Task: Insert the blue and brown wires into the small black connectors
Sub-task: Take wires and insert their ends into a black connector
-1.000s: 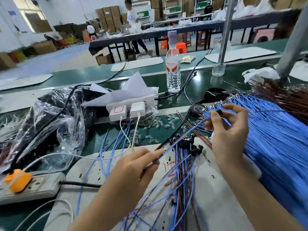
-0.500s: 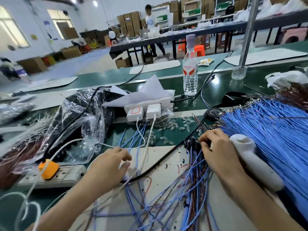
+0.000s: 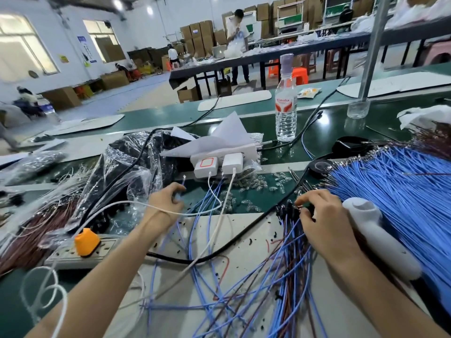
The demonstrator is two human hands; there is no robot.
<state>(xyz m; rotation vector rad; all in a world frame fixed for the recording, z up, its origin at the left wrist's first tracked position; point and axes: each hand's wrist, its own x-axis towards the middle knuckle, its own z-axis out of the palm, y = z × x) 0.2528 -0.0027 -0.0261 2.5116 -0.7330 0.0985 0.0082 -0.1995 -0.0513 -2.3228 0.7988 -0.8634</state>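
1. Blue is the wire in your left hand [image 3: 168,201]. Thumb and curled fingers pinch a single blue wire [image 3: 183,182], and its tip stands up just past the knuckles, short of the white chargers [image 3: 206,164].
2. Your right hand [image 3: 322,215] curls over the cluster of small black connectors [image 3: 285,211] at the far edge of the grey board [image 3: 244,230]. Its fingertips [image 3: 301,200] pinch at one of them (blur hides which one).
3. Tangled blue and brown leads [image 3: 288,264] run from that cluster back toward you across the board.
4. On the right of the green counter [image 3: 317,132] lies a thick blue wire bundle [image 3: 402,191], with its metal ends pointing toward the middle. A white handled device [image 3: 375,230] lies across it, just beside your right wrist.
5. One brown wire bundle [image 3: 29,240] sits at the far left, partly under clear plastic. Another brown bundle [image 3: 434,137] lies behind the blue one at the far right.
6. A black cable [image 3: 231,242] crosses the board between your hands. A white charger cable [image 3: 136,203] passes over your left wrist.
7. Near your left forearm is a power strip [image 3: 63,257] with an orange plug [image 3: 86,241] in it.
8. Beyond it lies a crumpled clear plastic bag [image 3: 122,172].
9. A water bottle [image 3: 285,113] stands upright beyond the chargers, and small clear housings [image 3: 256,184] are scattered on the counter in front of them.
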